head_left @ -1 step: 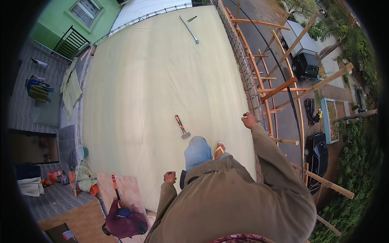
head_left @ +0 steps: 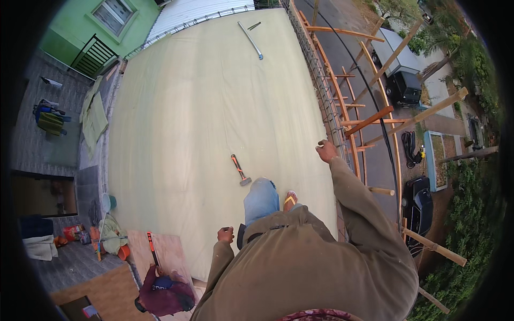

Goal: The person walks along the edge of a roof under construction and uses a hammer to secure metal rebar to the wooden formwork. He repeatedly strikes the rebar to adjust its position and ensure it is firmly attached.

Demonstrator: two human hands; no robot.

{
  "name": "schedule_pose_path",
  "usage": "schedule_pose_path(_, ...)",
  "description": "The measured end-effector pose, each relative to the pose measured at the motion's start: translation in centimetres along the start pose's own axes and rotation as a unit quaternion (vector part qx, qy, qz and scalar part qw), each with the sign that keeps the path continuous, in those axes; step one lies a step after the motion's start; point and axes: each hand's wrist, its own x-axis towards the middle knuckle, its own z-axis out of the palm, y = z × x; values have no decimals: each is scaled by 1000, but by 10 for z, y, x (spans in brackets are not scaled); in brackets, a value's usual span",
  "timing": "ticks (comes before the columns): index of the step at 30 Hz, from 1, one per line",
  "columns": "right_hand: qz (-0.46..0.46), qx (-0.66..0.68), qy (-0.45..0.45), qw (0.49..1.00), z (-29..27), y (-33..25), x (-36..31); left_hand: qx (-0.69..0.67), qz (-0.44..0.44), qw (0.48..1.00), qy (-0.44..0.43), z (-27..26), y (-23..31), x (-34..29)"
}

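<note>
My left hand (head_left: pixel 225 234) hangs low beside my hip, its fingers curled in, with nothing visible in them. Farther out to the right, my right hand (head_left: pixel 326 151) hovers near the edge of the pale sheet (head_left: pixel 176 123), fingers loosely bent and slightly apart, apparently holding nothing. Between the hands and a little ahead of my denim-covered knee lies a club hammer (head_left: pixel 240 170) with a black and orange handle; neither hand touches it. One foot in a yellow-strapped flip-flop (head_left: pixel 290 199) stands on the sheet.
A metal tube (head_left: pixel 250 40) lies on the sheet's far end. Along the right edge run rebar cages (head_left: pixel 327 101) and timber scaffolding (head_left: pixel 369 120), with a road below. At lower left, a person in maroon (head_left: pixel 167 295) bends over a plywood board (head_left: pixel 176 251) beside an orange-and-black tool (head_left: pixel 152 247).
My right hand has moved slightly forward and left, and its fingers have loosened. My left hand stays nearly where it was. The hammer still lies on the sheet.
</note>
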Motion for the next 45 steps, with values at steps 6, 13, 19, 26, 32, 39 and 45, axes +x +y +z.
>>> schedule_pose_path(6,-157,39,-6,987,-65,-190,168,124,70,989,-41,37,142,106)
schedule_pose_path(13,74,-108,-50,990,-15,-134,274,214,35,967,-136,12,364,296)
schedule_pose_path(19,247,-53,-149,956,23,-118,282,152,135,979,-9,-64,632,424)
schedule_pose_path(26,193,-66,-184,962,26,-211,437,181,214,960,19,-79,928,529)
schedule_pose_path(32,246,-66,-147,956,-14,-245,720,133,236,961,-49,-26,1051,571)
schedule_pose_path(39,5,-89,-27,996,-158,-554,1082,113,72,991,19,-50,1087,612)
schedule_pose_path(45,-124,70,-12,990,-172,-826,1256,215,-38,970,-103,-61,1031,805)
